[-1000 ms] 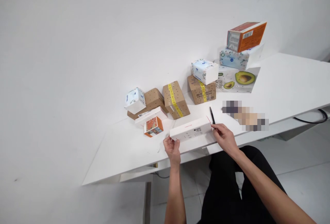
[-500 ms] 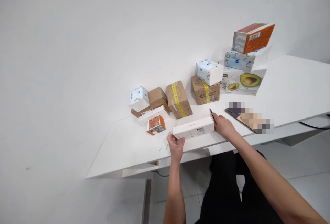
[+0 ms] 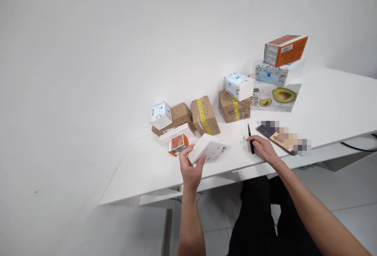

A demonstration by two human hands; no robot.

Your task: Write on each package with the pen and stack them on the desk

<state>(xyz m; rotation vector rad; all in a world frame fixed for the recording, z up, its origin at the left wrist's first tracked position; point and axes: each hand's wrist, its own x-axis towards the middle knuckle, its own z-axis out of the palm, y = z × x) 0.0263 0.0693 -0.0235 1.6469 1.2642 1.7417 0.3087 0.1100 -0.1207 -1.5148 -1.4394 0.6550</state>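
My left hand (image 3: 191, 165) grips one end of a long white box (image 3: 212, 149), thumb on the near side and fingers behind. The box is tilted, its far end pointing right over the table. In my right hand (image 3: 263, 149) is a slim black pen (image 3: 250, 138), standing out past the fingers with its tip pointing away from me. A gap separates the pen from the white box. Just left of the box sits a small orange box (image 3: 178, 145), close to my left fingers.
Behind are cardboard boxes (image 3: 205, 115) with yellow tape and tissue packs (image 3: 239, 86). An avocado-printed carton (image 3: 277, 97) bears another tissue pack and an orange box (image 3: 285, 51) at right. A phone (image 3: 277, 137), partly pixelated, lies beside my right hand on the white table (image 3: 332, 106).
My right hand has let go of the white box's right end and moved slightly right with the pen. My left hand has lifted and turned the box, moving a little left.
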